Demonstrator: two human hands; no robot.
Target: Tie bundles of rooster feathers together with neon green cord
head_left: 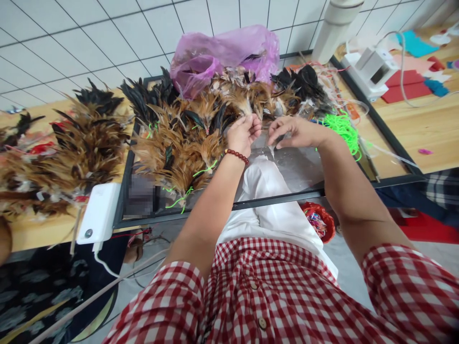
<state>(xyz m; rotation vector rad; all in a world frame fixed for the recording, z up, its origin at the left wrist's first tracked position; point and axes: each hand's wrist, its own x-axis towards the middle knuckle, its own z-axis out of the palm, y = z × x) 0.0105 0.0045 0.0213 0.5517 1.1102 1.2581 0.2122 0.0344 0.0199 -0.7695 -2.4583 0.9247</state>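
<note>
My left hand [245, 135], with a red bead bracelet at its wrist, is closed in a pinch just in front of the feather pile. A light-tipped tuft of brown feathers [242, 106] rises from its fingertips; the exact grip is partly hidden by the fingers. To its right, my right hand [294, 132] hangs over the grey work surface [303, 167]. Its fingers are bent, with a gap between thumb and forefinger. Right below those fingertips shows a pale wisp of fluff [271, 151]. Many bunches of brown feathers [179, 138] lie left of my hands, some tied with green string.
A purple plastic bag [225, 52] lies behind the feathers. Bright green strings [340, 131] sit right of my right hand. A black raised frame [279, 198] edges the surface. A white power bank [100, 212], a power strip [366, 71] and a pipe [335, 28] stand around it.
</note>
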